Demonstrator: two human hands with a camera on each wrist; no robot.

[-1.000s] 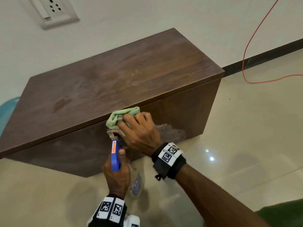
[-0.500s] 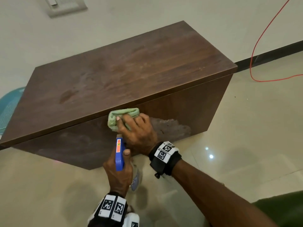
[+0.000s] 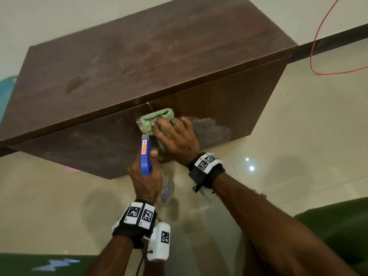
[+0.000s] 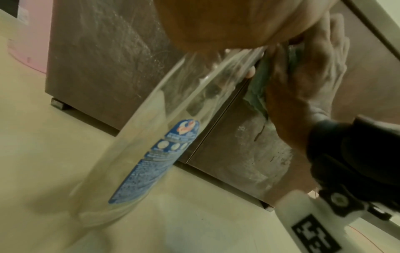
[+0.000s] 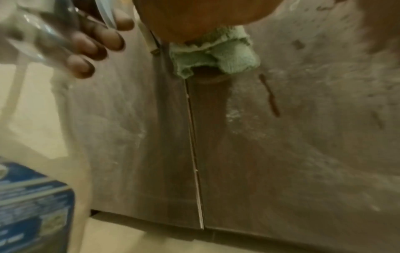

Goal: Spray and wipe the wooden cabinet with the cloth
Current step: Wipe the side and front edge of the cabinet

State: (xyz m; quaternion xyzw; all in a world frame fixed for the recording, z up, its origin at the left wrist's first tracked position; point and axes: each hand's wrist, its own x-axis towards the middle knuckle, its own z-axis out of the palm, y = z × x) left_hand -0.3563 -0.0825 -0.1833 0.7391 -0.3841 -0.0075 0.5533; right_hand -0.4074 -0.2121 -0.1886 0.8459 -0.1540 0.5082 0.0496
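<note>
The dark wooden cabinet [image 3: 139, 56] stands on the floor against the wall. My right hand [image 3: 176, 136] presses a bunched green cloth [image 3: 157, 118] against the cabinet's front, just below the top edge and right of the seam between the doors, fingers curled over it. The cloth [image 5: 216, 53] bulges out under my palm. A whitish wet patch [image 3: 211, 128] spreads on the door right of that hand. My left hand [image 3: 145, 176] grips the spray bottle by its neck, blue head [image 3: 145, 154] pointing at the front. Its clear body [image 4: 164, 137] hangs down toward the floor.
A red cable [image 3: 316, 56] loops on the tiled floor at the far right, by the dark skirting [image 3: 328, 42]. A pink object [image 4: 28, 42] sits by the cabinet's left end, a turquoise one [image 3: 8, 84] at the left edge. A green surface [image 3: 338, 236] lies near me.
My right hand has slid the cloth a little down and to the right, up to the wet patch. My left hand still holds the bottle just below it.
</note>
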